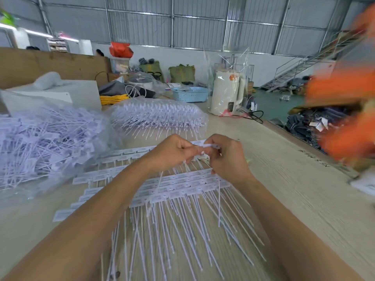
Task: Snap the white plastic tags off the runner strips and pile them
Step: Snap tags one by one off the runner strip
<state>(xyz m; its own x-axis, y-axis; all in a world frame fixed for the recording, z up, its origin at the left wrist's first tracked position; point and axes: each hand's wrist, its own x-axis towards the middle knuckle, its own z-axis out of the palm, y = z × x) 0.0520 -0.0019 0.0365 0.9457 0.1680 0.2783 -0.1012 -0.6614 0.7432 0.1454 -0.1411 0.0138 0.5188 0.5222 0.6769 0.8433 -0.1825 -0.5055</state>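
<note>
This is a factory or warehouse floor used for hand assembly work. Corrugated metal walls (203, 23) on a steel frame enclose a wide hall with a green floor (278, 104) and a metal staircase (304, 63) at the far right. A long wooden surface (284, 169) carries bulk bags of white plastic tags (46, 136), and stuffed sacks (181, 74) stand against the far wall.

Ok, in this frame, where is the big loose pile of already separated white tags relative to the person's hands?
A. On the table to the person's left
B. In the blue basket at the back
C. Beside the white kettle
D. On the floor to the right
A: the loose pile of tags lies on the table left of the left hand and right hand, which pinch one tag.
</note>
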